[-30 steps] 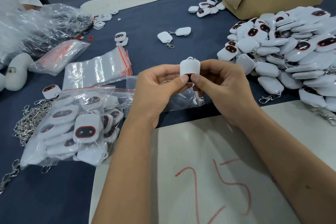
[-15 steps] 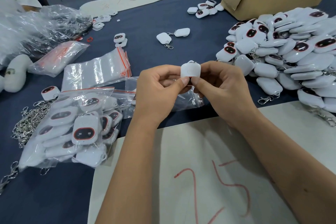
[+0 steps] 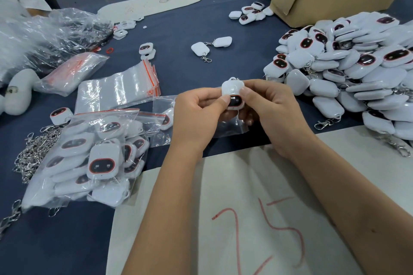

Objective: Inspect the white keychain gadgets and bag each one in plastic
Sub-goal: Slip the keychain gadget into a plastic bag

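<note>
Between both hands [image 3: 234,109] | white gadget [image 3: 232,94], red-rimmed dark screen

Both forearms reach forward, converging. Left hand [image 3: 196,111] and right hand [image 3: 271,109] meet fingertip to fingertip, thumbs and forefingers pinching, other fingers curled beneath.

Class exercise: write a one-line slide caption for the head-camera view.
Both hands, left hand and right hand, hold one white gadget above a plastic bag.
</note>
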`<state>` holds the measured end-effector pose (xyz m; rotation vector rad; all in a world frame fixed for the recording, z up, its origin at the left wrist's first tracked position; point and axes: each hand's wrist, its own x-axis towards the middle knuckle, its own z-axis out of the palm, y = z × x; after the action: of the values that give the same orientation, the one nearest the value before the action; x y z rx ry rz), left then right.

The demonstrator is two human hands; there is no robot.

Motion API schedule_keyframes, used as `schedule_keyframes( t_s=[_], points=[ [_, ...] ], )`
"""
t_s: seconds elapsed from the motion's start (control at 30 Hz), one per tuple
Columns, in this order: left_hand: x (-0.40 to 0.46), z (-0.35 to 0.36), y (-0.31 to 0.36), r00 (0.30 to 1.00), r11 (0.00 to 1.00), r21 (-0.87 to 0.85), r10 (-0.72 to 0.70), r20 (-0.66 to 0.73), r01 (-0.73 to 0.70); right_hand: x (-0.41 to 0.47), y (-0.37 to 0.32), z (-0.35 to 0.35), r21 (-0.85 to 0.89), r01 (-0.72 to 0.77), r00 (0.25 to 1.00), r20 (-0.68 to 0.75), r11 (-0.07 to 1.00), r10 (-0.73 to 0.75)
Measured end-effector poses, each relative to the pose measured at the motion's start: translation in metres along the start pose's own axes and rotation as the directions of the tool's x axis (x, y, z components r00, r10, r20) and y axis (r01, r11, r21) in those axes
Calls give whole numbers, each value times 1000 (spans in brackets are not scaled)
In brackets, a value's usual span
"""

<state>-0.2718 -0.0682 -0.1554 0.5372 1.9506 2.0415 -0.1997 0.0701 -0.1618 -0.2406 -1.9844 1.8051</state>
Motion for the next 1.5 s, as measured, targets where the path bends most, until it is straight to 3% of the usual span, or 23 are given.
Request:
schedule_keyframes(
  t_s=[0.53, 1.1, 1.4, 1.5],
  points=[
    [-1, -5, 8, 997, 978, -207, 7, 71, 8, -3, -6, 3, 129, 123, 992, -9, 984, -123],
    [-4, -2, 11, 998, 987, -160, 3, 71, 9, -3, -8, 2, 179, 70, 997, -20, 981, -68],
    [12, 39, 16, 980, 983, -183, -25, -195, -11, 16, -20, -9, 196, -10, 974, -221, 981, 54],
    [48, 75, 27, 972, 984, -180, -29, -234, -14, 47, -33, -26, 185, -16, 928, -362, 983, 84]
  ],
)
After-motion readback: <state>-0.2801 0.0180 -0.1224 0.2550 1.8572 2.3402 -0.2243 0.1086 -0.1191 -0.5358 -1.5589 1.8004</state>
